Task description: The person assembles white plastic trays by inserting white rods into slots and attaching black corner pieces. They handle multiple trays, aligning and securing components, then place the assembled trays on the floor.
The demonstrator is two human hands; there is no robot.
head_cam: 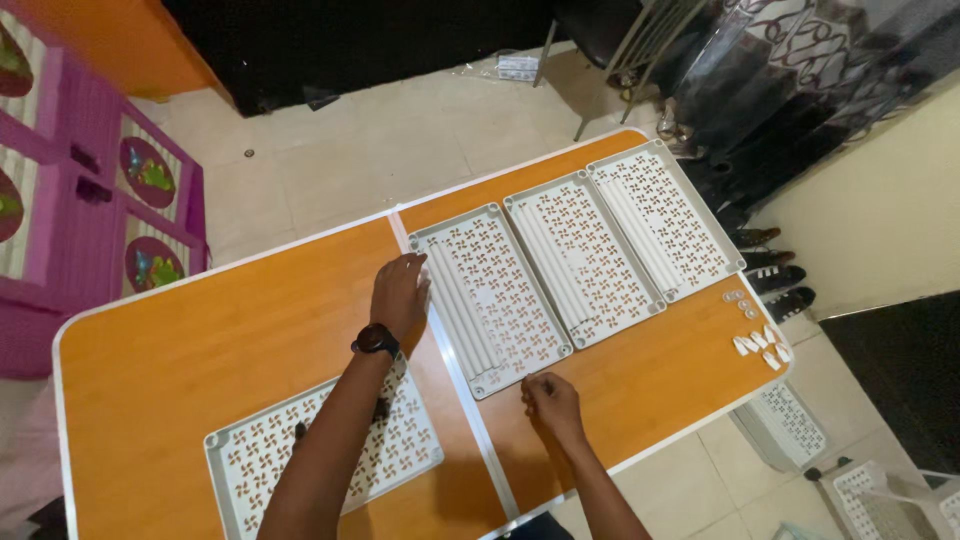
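Observation:
Three white perforated plastic panels lie side by side across the orange folding table (200,330): a left panel (500,290), a middle panel (585,255) and a right panel (665,215). My left hand (400,290), with a black watch on its wrist, rests flat on the left panel's left edge. My right hand (550,400) is closed at that panel's near edge, touching the rim; whether it pinches something small is unclear. A fourth panel (410,445) lies near me, partly under my left forearm.
Small white plastic pieces (760,345) and round caps (740,300) sit near the table's right edge. More white panels (790,420) and a white basket (880,495) lie on the tiled floor at right. A pink cabinet (90,210) stands at left, shoes (775,270) at right.

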